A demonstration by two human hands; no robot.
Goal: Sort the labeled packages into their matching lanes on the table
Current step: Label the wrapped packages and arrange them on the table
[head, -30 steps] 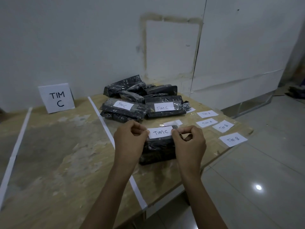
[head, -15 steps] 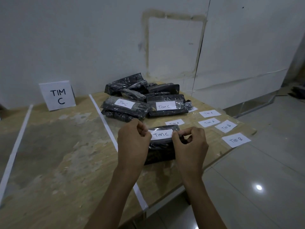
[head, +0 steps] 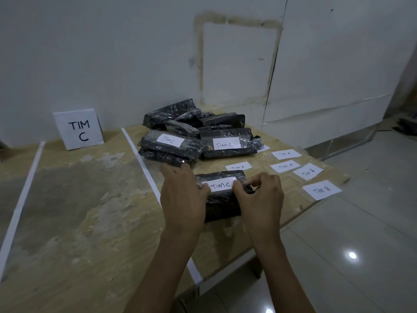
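Over the last second the package point(head: 222, 206) has barely shifted on the tabletop point(head: 79, 211). What has changed is the left hand point(head: 182, 195): it was pinching the left end of the "TIM C" label point(head: 221, 185), and now it lies over the package's left end with its thumb against the label's edge and its fingers bent past the wrap, their tips hidden. The right hand point(head: 261, 195) still pinches the label's right end between thumb and forefinger. I read this as labelling nearly done and the carry not yet begun. The package lies just right of the white tape strip point(head: 140, 157), between the pile of wrapped packages point(head: 194, 132) toward the far edge and the tabletop's near right edge, which is close by. Loose paper slips point(head: 285, 166) lie toward the right corner. The matching lane seems to be the bare stretch left of the strip, headed by the "TIM C" sign point(head: 77, 129) at the far edge. It offers wide room, so a short slide or lift over the strip should do.
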